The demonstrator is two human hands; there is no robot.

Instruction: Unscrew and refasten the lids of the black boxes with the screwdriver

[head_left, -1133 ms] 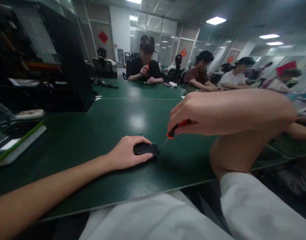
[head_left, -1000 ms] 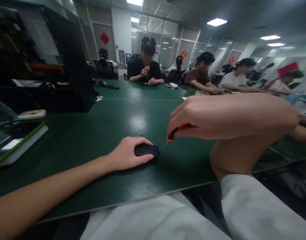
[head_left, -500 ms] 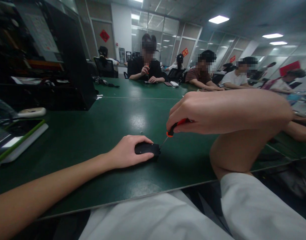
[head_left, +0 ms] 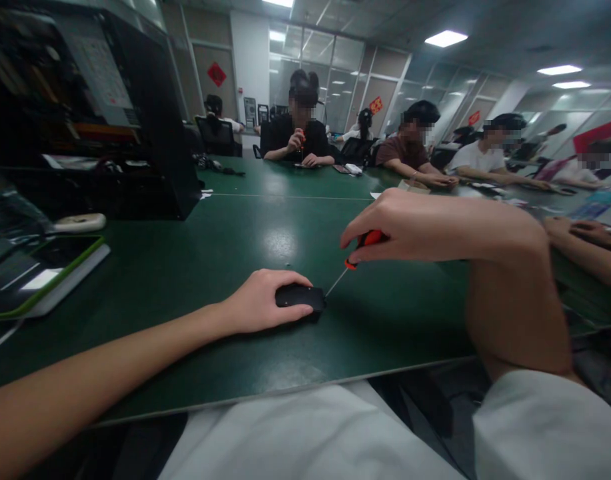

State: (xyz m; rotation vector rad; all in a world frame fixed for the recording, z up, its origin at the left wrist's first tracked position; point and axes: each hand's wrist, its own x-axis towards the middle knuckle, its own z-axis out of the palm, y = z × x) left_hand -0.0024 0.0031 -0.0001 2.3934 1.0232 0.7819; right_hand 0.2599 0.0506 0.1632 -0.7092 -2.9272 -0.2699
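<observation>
A small flat black device lies on the dark green table. My left hand grips its near and left sides, fingers curled round it, pinning it to the tabletop. My right hand hovers above and to the right, fingers closed round an orange and black screwdriver. The thin metal shaft slants down to the left, and its tip meets the right end of the black device.
A green-edged book with a dark slab on it lies at the left, near black shelving. Several people sit at the far and right sides of the table, some with tools. Another person's forearm rests at the right.
My right hand has drawn back to the right and slightly up, so more of the screwdriver shaft shows. The left hand and the black device have stayed put.
</observation>
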